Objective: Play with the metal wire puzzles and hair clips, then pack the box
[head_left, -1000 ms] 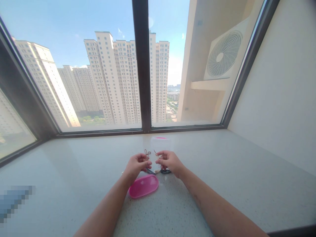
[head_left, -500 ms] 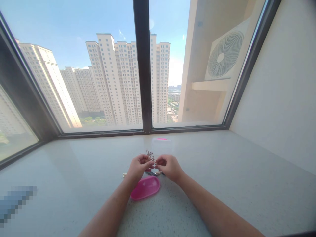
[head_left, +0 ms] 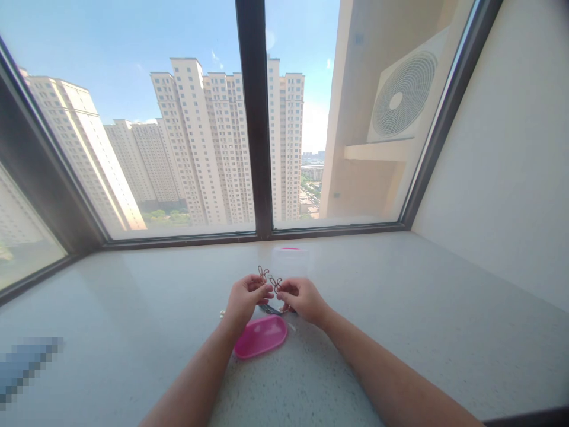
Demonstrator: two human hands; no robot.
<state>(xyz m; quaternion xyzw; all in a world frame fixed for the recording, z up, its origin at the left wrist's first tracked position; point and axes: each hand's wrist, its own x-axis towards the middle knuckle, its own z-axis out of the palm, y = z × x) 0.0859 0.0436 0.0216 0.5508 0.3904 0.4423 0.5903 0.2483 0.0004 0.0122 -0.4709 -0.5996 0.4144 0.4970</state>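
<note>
My left hand (head_left: 245,298) and my right hand (head_left: 303,298) are raised a little above a pale speckled sill (head_left: 400,308), close together. Each pinches a small thin wire clip: the left clip (head_left: 264,274) and the right clip (head_left: 276,283) stick up above the fingertips, nearly touching each other. Below the hands a few small dark clips (head_left: 272,309) lie on the sill. A pink oval lid (head_left: 260,336) lies flat just under my left wrist.
A clear container with a pink mark (head_left: 291,256) stands behind the hands near the window frame (head_left: 253,118). A white wall (head_left: 511,178) closes the right side. A blurred patch (head_left: 26,362) lies at the far left.
The two hands came together from slightly apart, touched the wire clips at the middle, then separated a little so both clips stand side by side.
</note>
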